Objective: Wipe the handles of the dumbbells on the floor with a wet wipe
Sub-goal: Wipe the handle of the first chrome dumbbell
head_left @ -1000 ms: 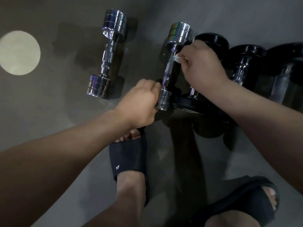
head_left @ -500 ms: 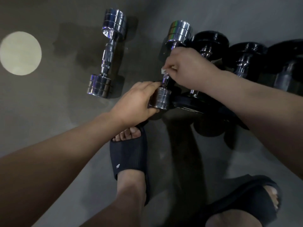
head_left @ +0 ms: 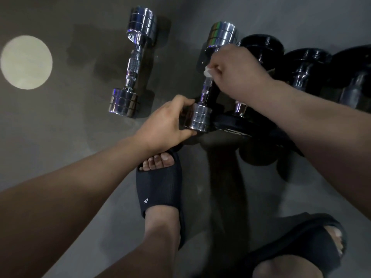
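Two chrome dumbbells lie on the grey floor. The left chrome dumbbell (head_left: pixel 134 65) lies free. My left hand (head_left: pixel 167 125) grips the near end weight of the second chrome dumbbell (head_left: pixel 200 117), thumb and fingers curled round it. My right hand (head_left: pixel 234 72) is wrapped round the upper part of that dumbbell's handle, pressing a white wet wipe (head_left: pixel 207 72) against it. Only a small corner of the wipe shows at my fingertips. The lower part of the handle is visible below my fist.
Several black dumbbells (head_left: pixel 301 75) lie side by side to the right, touching the chrome one I hold. My feet in dark slides (head_left: pixel 160 189) stand close below. A round pale light patch (head_left: pixel 26 62) marks the floor at far left.
My right hand with the wipe slid down the handle toward me, then back up toward the far weight. My left hand loosened into a wider grip on the near weight.
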Demonstrator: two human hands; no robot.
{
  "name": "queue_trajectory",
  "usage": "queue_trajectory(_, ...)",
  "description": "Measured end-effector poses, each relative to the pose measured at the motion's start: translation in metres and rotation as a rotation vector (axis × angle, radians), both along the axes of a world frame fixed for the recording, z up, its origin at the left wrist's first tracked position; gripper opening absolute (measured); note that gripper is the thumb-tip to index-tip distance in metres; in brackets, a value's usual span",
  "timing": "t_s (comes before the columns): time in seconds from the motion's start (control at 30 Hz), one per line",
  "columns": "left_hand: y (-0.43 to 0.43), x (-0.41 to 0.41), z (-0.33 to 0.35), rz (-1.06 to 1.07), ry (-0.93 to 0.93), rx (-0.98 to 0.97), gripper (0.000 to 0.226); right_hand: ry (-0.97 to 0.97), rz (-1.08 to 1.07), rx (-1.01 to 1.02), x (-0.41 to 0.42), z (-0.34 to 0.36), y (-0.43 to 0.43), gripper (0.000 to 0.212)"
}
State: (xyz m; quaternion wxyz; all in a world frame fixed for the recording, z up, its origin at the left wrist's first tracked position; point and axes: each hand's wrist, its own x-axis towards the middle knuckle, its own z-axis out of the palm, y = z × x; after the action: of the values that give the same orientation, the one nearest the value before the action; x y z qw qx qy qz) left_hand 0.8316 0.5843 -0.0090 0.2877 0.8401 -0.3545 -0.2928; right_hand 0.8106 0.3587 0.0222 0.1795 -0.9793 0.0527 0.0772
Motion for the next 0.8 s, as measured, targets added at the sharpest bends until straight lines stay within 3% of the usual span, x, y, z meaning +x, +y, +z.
queue_trajectory(0.07,0.001,0.000,0.001,0.007,0.015,-0.002,0.073,0.004,0.000,-0.005,-0.001,-0.001,0.001,0.024)
queue_trajectory(0.23,0.000,0.003,0.007,0.040,0.046,-0.003,0.072,0.149,0.319,0.121,-0.019,0.013,0.015,0.019)
queue_trajectory(0.4,0.000,0.000,0.006,0.072,0.029,0.013,0.074,0.041,0.145,0.036,-0.004,0.011,0.002,0.021)
queue_trajectory(0.57,-0.001,0.000,0.003,0.083,0.016,0.025,0.074,0.159,0.382,0.077,-0.012,0.018,0.019,0.023)
queue_trajectory(0.7,0.000,0.000,0.002,0.085,0.012,0.027,0.074,0.083,0.190,0.010,0.001,0.014,0.009,0.025)
queue_trajectory(0.8,-0.001,-0.001,0.002,0.073,0.029,0.027,0.073,0.108,0.295,0.049,-0.007,0.009,0.015,0.023)
